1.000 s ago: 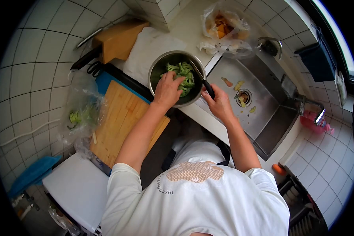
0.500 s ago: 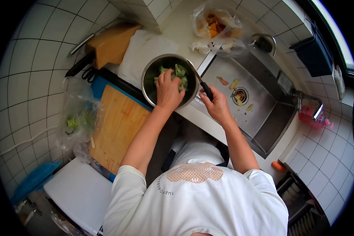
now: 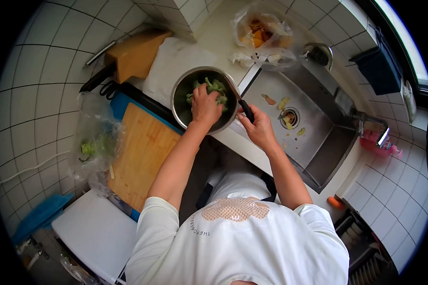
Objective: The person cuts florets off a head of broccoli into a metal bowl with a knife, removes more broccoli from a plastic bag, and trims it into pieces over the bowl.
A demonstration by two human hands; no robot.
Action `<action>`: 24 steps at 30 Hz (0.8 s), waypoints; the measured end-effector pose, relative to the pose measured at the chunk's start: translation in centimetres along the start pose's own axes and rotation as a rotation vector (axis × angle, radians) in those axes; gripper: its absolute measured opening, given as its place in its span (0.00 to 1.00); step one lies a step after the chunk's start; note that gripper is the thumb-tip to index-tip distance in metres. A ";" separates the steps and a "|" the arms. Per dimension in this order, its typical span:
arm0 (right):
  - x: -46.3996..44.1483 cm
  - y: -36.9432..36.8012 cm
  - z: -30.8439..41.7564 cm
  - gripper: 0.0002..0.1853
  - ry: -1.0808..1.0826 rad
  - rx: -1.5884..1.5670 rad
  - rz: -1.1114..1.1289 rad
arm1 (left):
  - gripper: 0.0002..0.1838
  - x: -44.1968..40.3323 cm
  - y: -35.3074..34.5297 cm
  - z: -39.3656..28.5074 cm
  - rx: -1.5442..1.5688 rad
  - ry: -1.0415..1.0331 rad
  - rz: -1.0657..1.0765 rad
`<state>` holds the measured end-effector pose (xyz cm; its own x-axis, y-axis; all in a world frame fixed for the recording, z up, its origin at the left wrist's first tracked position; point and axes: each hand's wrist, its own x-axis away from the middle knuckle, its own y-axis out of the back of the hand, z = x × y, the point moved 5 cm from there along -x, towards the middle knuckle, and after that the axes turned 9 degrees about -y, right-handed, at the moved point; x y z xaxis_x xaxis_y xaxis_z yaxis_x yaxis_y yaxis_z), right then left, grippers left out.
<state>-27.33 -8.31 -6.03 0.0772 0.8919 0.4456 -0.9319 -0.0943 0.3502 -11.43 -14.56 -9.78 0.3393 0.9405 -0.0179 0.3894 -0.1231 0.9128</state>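
Moderate, cool light. Brightest source the window (image 3: 409,42), burnt out to white beyond the sink side of the worktop (image 3: 209,52). Hard glint on the tap (image 3: 384,137); soft sheen across the sink (image 3: 314,99), one wall dark. Bowl (image 3: 180,102) shaded inside, the broccoli (image 3: 215,85) slightly soft in detail. Deep shadow below the worktop's front edge. Shirt (image 3: 252,247) pale, evenly lit. Strong fisheye bend: wall tiles (image 3: 47,109) curve, margins soft, corners black.

Broccoli (image 3: 216,86) sat in bowl (image 3: 180,105). Cutting board (image 3: 140,154) lay left; sink (image 3: 311,142) right, scraps (image 3: 283,103) in it; plastic bag (image 3: 287,40) beyond bowl.
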 end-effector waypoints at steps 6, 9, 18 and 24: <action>0.0 0.4 -0.8 0.09 -0.035 -0.066 0.024 | 0.13 1.2 2.5 1.6 0.375 0.009 -0.279; 0.1 0.0 -0.6 0.09 -0.018 -0.063 0.043 | 0.12 2.1 3.1 2.4 0.637 0.067 -0.336; 0.4 -2.1 -0.2 0.16 0.104 -0.064 0.119 | 0.14 3.4 2.9 2.7 1.663 0.406 -0.367; 1.3 -2.3 1.2 0.16 0.158 0.021 0.112 | 0.20 3.7 3.5 2.3 1.476 0.300 -0.468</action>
<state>-24.66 -7.46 -5.29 -0.0845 0.9337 0.3480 -0.9240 -0.2042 0.3234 -6.82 -12.25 -7.63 -0.1511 0.9861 0.0686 0.9258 0.1655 -0.3398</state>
